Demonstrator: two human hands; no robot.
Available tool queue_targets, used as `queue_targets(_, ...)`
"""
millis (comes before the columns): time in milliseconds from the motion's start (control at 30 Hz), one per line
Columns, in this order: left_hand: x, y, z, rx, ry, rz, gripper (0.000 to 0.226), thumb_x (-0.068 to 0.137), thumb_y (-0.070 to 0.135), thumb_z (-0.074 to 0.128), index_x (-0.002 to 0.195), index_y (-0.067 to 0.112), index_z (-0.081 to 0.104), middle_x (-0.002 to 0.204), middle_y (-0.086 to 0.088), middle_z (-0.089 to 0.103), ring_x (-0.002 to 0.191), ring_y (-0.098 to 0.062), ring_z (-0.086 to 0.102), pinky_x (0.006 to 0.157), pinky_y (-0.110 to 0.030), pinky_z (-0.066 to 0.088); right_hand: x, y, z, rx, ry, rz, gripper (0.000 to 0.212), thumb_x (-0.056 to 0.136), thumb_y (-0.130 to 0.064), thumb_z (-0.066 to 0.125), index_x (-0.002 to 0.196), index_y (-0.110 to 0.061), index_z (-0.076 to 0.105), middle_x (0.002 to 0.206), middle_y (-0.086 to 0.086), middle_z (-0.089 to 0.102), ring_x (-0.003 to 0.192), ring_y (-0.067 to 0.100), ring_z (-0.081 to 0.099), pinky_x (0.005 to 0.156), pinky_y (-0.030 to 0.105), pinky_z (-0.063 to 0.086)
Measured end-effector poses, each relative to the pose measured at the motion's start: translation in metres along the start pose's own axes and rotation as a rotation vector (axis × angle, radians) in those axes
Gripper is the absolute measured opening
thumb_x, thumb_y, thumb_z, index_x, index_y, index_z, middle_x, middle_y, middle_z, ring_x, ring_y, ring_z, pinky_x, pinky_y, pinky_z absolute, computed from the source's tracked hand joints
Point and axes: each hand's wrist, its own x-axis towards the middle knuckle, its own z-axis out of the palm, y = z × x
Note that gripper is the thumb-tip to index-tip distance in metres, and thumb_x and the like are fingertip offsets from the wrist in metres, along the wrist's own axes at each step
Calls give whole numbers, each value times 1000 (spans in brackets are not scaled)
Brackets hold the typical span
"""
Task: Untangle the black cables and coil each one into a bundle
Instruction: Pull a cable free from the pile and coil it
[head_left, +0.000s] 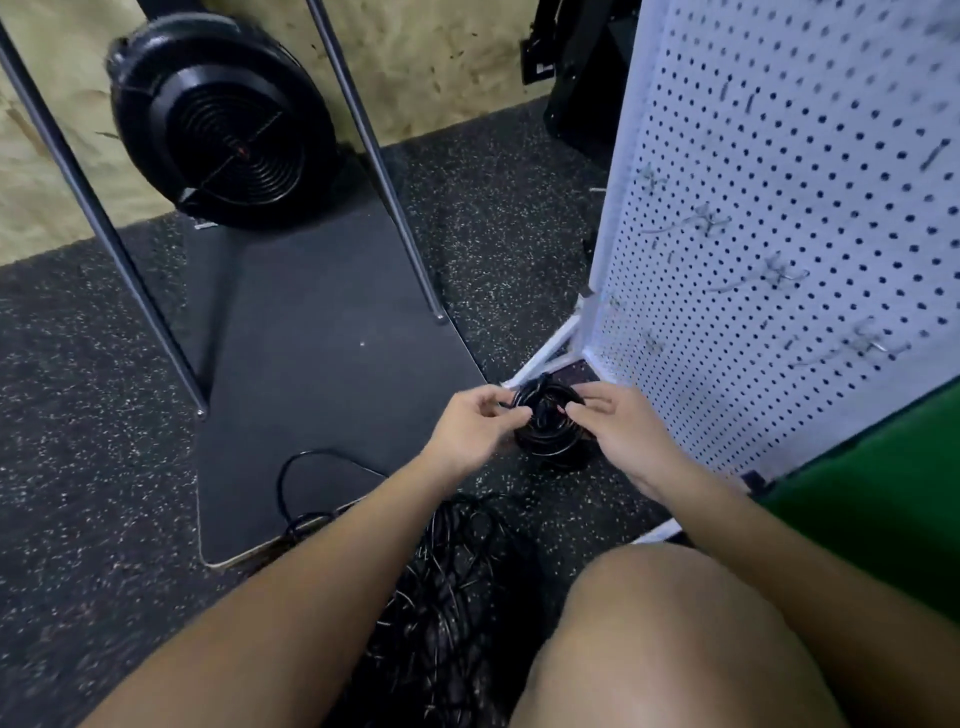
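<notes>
tangled cable pile (457, 597) near: uncoiled | far coiled bundle (548, 431): left hand (470, 428), right hand (618, 428) fingers pinching it, nearly finished

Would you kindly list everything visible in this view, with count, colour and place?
coiled cable bundle: one, black, held between both hands above the floor
tangled cables: one pile, black, on the floor beneath the forearms
loose cable loop: one, black, on the mat's near edge
mat: one, dark grey, on the floor
fan: one, black, at the mat's far end
metal legs: two, grey, slanting onto the mat
pegboard: one, white, right, with wire hooks
floor: black, speckled
left hand: grip pinching the bundle
right hand: grip pinching the bundle
knee: one, bare, lower right
</notes>
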Motion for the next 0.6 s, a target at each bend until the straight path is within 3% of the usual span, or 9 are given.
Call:
queue_targets(67,17,-26,21,48,24,-31,27,92,25,91,110,10,77,99,-17,80,75,-18,63,73,-35,52,9,26,-4,-90,25,24,21,106,-23,73,127,-24,75,123,-3,76,116,12,71,106,38,54)
queue_targets(167,40,-65,55,49,16,-77,20,90,29,93,97,21,75,91,0,76,78,-11,65,79,-28,57,23,66,-8,-192,79,48,16,106,-21,72,120,-24,79,108,-10,78,107,10,74,99,35,58)
queue_targets(300,73,-127,90,108,-20,-158,45,77,57,87,106,24,79,97,8,79,93,-17,77,93,-49,65,44,112,-11,-335,167,57,19,105,-23,75,119,-15,84,91,-26,71,89,-10,67,94,30,59)
queue_targets(467,86,-145,102,283,47,-141,13,94,33,86,98,27,76,89,6,77,80,-19,77,82,-44,67,64,154,-8,-489,155,28,23,102,-26,79,121,-12,84,111,0,84,100,16,78,98,44,64)
queue_targets(600,88,-142,92,313,43,-117,20,90,36,90,83,27,73,81,8,77,72,-19,77,75,-44,67,67,147,-8,-665,214,-10,26,100,-37,81,119,-19,84,109,-7,83,94,15,77,87,40,65)
